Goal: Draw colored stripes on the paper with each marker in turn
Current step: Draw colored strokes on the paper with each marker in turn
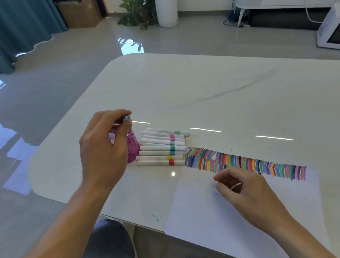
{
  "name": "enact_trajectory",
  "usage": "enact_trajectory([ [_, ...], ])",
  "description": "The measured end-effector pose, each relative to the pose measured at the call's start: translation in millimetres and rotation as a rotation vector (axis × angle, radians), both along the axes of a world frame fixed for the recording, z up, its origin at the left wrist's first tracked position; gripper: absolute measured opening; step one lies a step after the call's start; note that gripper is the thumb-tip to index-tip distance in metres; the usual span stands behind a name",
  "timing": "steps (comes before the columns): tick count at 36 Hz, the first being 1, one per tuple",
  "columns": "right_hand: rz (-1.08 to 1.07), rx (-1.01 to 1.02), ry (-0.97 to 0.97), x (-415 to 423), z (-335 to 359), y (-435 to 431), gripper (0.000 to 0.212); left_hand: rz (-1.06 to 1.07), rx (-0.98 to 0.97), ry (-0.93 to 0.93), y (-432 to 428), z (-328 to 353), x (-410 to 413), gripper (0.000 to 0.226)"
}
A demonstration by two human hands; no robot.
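Bright, diffuse daylight. The glossy floor mirrors window light beyond the table's left edge and far corner. Three thin glare streaks cross the middle of the table; a small round highlight lies near its near edge, beside the paper. The right hand casts only a faint, soft shadow. Wide-angle distortion bows the table's edges; detail is slightly soft throughout.

Markers between cup and paper; all on table.

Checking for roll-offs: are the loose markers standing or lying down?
Lying down: the markers rest side by side on the table.
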State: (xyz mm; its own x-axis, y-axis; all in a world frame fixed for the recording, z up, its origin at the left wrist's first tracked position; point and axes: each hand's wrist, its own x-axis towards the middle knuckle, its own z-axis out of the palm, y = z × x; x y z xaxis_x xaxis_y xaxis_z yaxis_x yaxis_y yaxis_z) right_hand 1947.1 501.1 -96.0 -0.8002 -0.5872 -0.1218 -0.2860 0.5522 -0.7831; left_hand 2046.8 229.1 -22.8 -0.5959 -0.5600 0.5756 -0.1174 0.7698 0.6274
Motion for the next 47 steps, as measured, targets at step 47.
enact_trajectory([
  [47,-0.01,-0.029,-0.031,0,-1,1,0.011,-0.175,-0.08,-0.375,26,-29,-19,0.019],
])
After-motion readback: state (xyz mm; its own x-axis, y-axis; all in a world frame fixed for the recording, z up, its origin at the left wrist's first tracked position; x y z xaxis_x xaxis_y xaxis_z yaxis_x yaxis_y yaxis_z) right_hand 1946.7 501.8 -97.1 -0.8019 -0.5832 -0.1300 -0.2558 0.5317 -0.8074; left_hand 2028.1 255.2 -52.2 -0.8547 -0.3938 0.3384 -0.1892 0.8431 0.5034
